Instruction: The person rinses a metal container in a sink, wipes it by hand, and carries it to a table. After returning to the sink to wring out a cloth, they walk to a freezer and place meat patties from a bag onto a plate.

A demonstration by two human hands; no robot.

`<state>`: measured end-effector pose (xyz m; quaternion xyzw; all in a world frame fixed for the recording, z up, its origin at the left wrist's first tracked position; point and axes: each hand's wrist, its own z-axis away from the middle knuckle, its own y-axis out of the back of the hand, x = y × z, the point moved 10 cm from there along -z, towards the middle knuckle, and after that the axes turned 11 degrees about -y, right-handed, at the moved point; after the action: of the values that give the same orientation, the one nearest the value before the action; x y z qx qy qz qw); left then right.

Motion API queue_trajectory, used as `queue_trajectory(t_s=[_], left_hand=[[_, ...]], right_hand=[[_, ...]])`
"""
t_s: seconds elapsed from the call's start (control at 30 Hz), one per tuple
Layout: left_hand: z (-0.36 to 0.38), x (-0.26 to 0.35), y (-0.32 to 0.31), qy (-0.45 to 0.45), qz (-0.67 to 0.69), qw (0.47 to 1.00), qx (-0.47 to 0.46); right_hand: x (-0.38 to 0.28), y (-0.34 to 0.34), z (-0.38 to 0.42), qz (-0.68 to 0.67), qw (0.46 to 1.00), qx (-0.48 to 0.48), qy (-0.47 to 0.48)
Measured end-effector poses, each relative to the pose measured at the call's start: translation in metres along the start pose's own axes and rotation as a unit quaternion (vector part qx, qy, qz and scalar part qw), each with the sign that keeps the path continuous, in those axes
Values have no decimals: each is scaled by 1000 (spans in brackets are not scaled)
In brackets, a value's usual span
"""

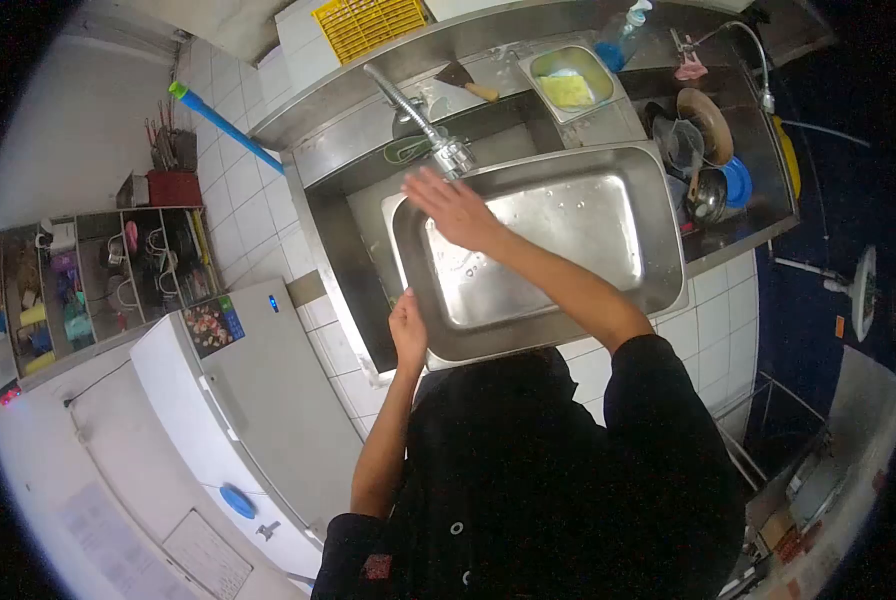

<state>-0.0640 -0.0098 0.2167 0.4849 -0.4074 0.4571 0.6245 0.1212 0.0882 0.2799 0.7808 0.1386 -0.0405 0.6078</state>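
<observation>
A large rectangular metal tray [558, 235] rests over the sink [338, 260], tilted a little, with water drops on its shiny inside. My right hand [453, 208] is over the tray's far left corner, palm down with its fingers stretched out, just below the faucet head [453, 158]. At the tray's near left side, my left hand [407, 325] has its fingers wrapped on the rim. The flexible metal faucet neck [398, 95] reaches down from the back of the sink.
Behind the tray lie a scraper [478, 91] and a metal container [611, 85] with a yellow sponge [566, 91]. Bowls and pans fill the right basin [758, 225], including a blue bowl [736, 183]. A white refrigerator [258, 400] stands at left.
</observation>
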Motion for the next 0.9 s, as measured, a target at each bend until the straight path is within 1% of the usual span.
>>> queue_trajectory(t_s=[0.03,0.07,0.13,0.2,0.3,0.4,0.43,0.5,0.53,0.6,0.63,0.67,0.7,0.77,0.8,0.83,0.9], left_hand=[[0,4,0,-5,0,1000,2],[2,7,0,-9,-1,1000,4],[6,12,1,4,6,1000,5],[9,7,2,16,25,1000,9],[12,4,1,13,38,999,18],[13,-2,5,12,32,999,21],[14,-4,5,7,49,998,28],[16,-4,6,0,81,996,45],[14,-15,8,0,75,997,26],[14,-33,13,12,64,998,7],[13,-36,15,16,56,998,-2],[12,-41,17,24,51,998,-8],[13,-46,19,33,45,998,-14],[15,-52,25,47,47,998,-21],[16,-53,25,52,58,997,-22],[19,-49,24,59,68,996,-26],[20,-37,22,42,48,998,-12]], right_hand=[[12,2,3,-14,999,-26,-13],[36,-6,6,49,993,-92,-55],[79,27,21,12,995,77,-69],[123,38,38,53,991,20,-125],[179,69,69,68,981,5,-180],[227,95,98,124,956,36,-262],[236,101,106,137,946,47,-290],[247,110,125,159,924,68,-342],[235,108,129,198,909,85,-357],[192,74,131,160,936,35,-312],[171,24,138,151,965,-73,-200],[141,-3,149,33,974,-193,-115],[126,-13,162,57,975,-206,-66],[172,-26,177,35,957,-139,-252],[204,-27,191,102,910,-69,-396],[226,-14,204,105,849,44,-516],[228,-37,198,174,818,45,-546]])
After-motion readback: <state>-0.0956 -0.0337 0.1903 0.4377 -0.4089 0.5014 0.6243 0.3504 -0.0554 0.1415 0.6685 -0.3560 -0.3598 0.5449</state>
